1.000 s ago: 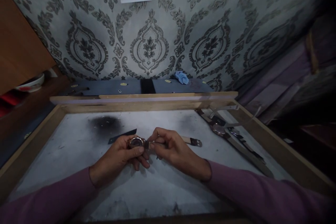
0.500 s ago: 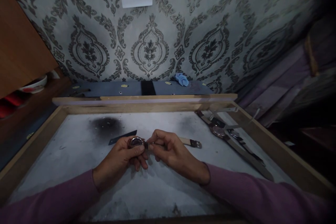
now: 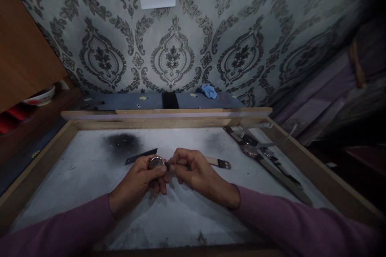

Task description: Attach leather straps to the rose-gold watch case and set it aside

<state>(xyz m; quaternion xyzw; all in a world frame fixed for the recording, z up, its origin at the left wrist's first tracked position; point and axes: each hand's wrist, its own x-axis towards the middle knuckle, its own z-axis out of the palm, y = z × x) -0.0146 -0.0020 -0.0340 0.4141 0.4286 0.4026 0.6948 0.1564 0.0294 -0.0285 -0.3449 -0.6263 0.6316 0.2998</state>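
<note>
My left hand [image 3: 143,174] is closed around a round wristwatch [image 3: 157,162] with a shiny metal case, the thumb pressed along its lower edge. Close beside it, my right hand [image 3: 189,170] pinches at the right edge of the watch. A small dark piece shows between the two hands, but its kind is unclear. A strap piece [image 3: 218,162], pale with a dark buckle end, sticks out from behind my right hand; whether it is held is hidden. Behind my left hand lies a dark flat strip [image 3: 140,156] on the white work surface [image 3: 78,176].
A wooden rim [image 3: 169,122] borders the work surface. At the right lie a large brown-strapped watch [image 3: 250,149] and another dark watch [image 3: 279,162]. A crumpled blue cloth [image 3: 209,91] rests beyond the rim. An orange-brown cabinet [image 3: 27,48] stands at the left.
My hands stay at almost the same place, with the watch still in my left hand. Its face looks slightly tilted compared with before; my fingers have shifted only a little.
</note>
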